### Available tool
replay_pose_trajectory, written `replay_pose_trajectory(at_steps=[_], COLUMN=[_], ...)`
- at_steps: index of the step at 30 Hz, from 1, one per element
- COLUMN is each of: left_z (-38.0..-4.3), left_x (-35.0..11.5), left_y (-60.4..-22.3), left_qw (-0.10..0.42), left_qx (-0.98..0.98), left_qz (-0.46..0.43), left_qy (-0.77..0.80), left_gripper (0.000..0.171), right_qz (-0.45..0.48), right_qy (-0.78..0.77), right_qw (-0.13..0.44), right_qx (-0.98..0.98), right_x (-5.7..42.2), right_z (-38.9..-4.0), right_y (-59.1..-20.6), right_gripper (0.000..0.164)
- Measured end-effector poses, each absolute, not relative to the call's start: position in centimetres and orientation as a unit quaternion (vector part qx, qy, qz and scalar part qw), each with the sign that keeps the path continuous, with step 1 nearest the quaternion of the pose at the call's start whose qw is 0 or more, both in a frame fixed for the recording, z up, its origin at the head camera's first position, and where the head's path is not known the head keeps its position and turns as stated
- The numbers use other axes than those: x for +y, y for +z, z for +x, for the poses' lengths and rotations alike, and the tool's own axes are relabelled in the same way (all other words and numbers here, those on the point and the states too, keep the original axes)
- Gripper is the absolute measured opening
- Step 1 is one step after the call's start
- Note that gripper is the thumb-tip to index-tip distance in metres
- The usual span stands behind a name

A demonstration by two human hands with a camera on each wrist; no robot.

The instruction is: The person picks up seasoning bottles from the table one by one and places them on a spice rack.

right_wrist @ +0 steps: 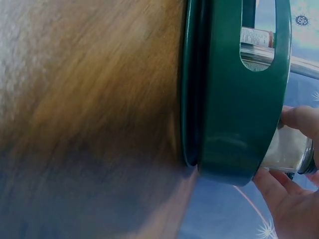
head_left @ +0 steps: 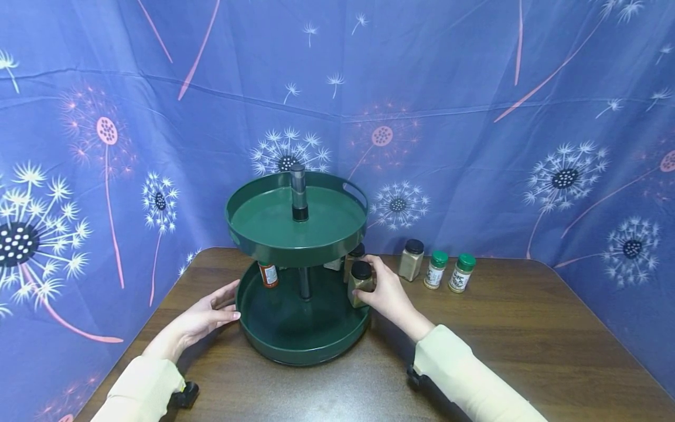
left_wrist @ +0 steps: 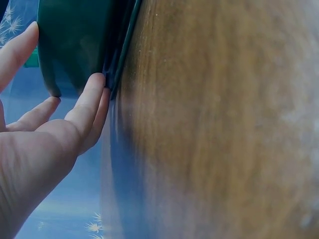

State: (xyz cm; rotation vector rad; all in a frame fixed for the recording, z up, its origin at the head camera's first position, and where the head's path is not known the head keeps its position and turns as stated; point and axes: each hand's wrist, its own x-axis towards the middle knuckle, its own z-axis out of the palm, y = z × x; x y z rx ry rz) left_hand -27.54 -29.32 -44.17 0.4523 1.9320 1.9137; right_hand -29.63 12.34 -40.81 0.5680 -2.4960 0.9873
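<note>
A two-tier dark green round tray stand point(head_left: 295, 355) stands on the table. My left hand point(head_left: 197, 321) touches the left rim of its lower tray, fingers extended along the wall, as the left wrist view also shows. At the right side of that tray, my right hand point(head_left: 391, 293) grips a spice jar point(head_left: 361, 286) with a black lid and brownish contents between thumb and fingers. Behind it is another black-lidded jar point(head_left: 354, 258), partly covered. A red and white labelled container point(head_left: 269, 275) sits at the lower tray's left back, its top hidden by the upper tray point(head_left: 274, 231).
To the right of the stand, a black-lidded jar point(head_left: 411, 261) and two green-capped shaker bottles point(head_left: 435, 271) stand on the wooden table point(head_left: 527, 328). A blue dandelion-patterned cloth point(head_left: 464, 129) hangs behind and beside the table.
</note>
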Motion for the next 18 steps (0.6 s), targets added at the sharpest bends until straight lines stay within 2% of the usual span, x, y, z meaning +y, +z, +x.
replay_pose_trajectory(at_steps=[18], left_z=[-27.6], left_x=[-29.3], left_y=[-44.1], left_qw=[0.196], left_qx=[0.684], left_qz=[0.172], left_qy=[0.682], left_gripper=[0.085], right_qz=[0.229], right_qy=[0.357], right_qw=[0.170], right_qx=[-0.890], right_x=[14.2], right_z=[-29.3], right_y=[-38.9], right_gripper=[0.070])
